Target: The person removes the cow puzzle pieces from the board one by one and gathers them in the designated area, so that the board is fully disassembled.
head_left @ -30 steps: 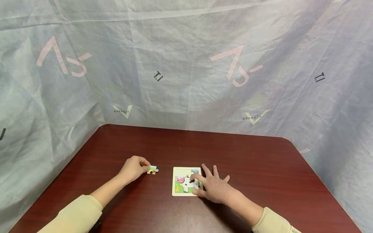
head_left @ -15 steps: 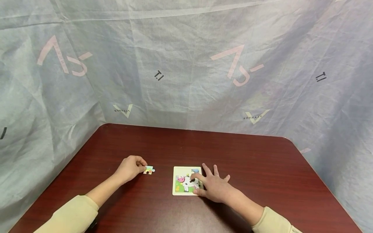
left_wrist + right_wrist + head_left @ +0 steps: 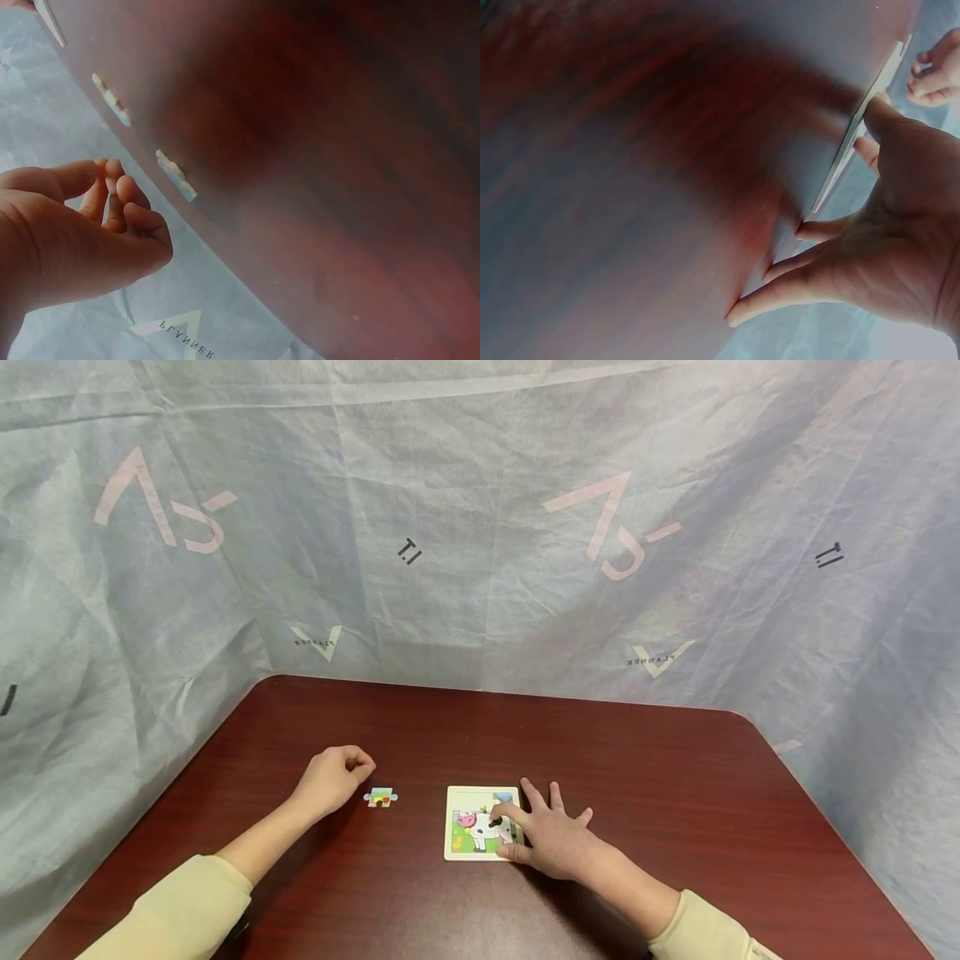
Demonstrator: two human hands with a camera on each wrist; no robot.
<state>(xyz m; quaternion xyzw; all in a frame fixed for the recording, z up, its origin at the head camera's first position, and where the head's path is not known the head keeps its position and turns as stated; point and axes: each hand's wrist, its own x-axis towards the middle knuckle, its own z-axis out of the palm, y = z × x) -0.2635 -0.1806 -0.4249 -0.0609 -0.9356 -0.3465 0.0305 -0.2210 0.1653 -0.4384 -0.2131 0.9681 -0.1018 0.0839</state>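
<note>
My left hand (image 3: pixel 332 781) is just off the table, thumb and index fingertips together, nothing visible between them. Right beside it lies a small jigsaw piece (image 3: pixel 381 797) with blue knobs and a yellow and red print. The left wrist view shows this jigsaw piece (image 3: pixel 111 100) edge-on and a second jigsaw piece (image 3: pixel 176 176), which my hand hides in the head view. With fingers spread, my right hand (image 3: pixel 551 835) rests on a cow jigsaw in a cream frame (image 3: pixel 447 827). Its thumb and index finger (image 3: pixel 510 812) touch the board; the other fingertips press the table.
The dark red wooden table (image 3: pixel 480 910) has rounded far corners. Grey printed cloth (image 3: pixel 480 527) hangs behind it and along both sides. In the jigsaw, a pale strip of bare backing (image 3: pixel 472 801) shows along the top, left of a blue corner piece (image 3: pixel 504 798).
My left hand draws left with the jigsaw piece, then lets go and lifts away, leaving the piece on the table. My right hand stays on the framed jigsaw.
</note>
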